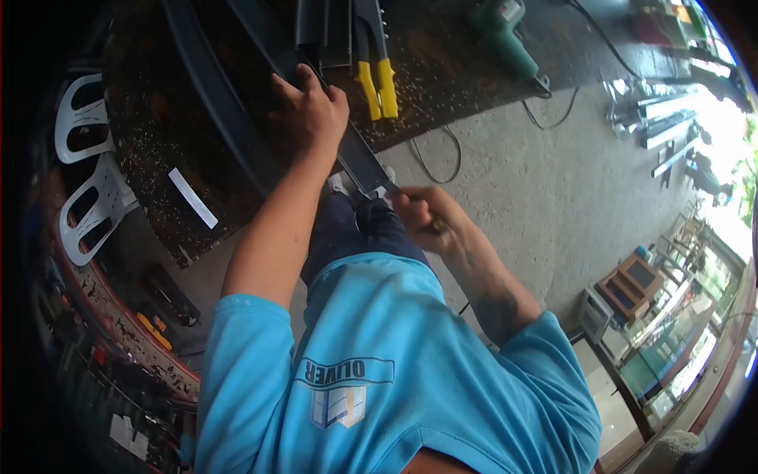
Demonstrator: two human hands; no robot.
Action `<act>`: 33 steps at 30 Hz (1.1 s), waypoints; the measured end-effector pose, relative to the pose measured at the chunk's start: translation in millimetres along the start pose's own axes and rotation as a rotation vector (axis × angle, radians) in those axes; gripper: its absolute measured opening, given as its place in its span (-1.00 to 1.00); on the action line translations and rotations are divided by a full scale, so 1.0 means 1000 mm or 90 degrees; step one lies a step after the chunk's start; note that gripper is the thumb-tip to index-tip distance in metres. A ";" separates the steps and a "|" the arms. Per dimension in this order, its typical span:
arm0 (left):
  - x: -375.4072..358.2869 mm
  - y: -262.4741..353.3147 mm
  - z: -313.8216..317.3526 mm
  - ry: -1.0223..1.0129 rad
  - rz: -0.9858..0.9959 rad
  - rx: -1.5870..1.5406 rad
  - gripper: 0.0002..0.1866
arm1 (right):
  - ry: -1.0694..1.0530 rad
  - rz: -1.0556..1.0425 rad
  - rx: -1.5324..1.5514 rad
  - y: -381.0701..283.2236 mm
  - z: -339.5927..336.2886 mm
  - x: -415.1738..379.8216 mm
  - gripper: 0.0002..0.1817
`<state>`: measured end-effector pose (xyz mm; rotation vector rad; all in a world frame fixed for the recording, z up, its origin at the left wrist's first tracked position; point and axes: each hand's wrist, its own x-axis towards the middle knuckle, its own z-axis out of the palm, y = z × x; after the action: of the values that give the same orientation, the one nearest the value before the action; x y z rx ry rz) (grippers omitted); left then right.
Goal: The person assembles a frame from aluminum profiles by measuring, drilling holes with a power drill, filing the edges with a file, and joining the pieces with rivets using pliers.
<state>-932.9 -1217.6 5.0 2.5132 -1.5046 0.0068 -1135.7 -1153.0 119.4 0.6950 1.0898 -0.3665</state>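
My left hand point(312, 110) lies on a long dark channel-shaped metal profile point(365, 164), its fingers spread over the upper part. The profile reaches past the table edge towards my legs. At its lower end is my right hand point(418, 212), closed and slightly blurred. A small yellowish piece shows by the palm; what the hand holds cannot be made out. Beyond my left hand lie cutting pliers with yellow handles point(377, 88).
On the dark worktable point(442, 87) are more dark profiles point(217, 103), a green power tool point(509, 43) with a cable, a white strip point(193, 197) and scattered shavings. White plastic chairs point(83, 205) stand at the left. A wooden cabinet point(629, 284) is at the right.
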 end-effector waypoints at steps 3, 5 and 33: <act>0.000 -0.001 -0.003 0.013 0.011 -0.015 -0.35 | -0.074 0.051 -0.004 -0.005 -0.009 -0.005 -0.74; -0.003 0.001 -0.006 -0.002 0.004 -0.009 -0.36 | -0.066 0.061 0.013 -0.017 -0.007 0.011 -0.70; 0.000 0.000 0.003 0.047 0.040 -0.050 -0.37 | 0.134 -0.030 -0.090 0.055 0.031 0.004 -0.78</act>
<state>-933.1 -1217.8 2.1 2.3771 -1.5236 0.0475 -1080.2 -1133.1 142.5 0.5922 1.3211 -0.2575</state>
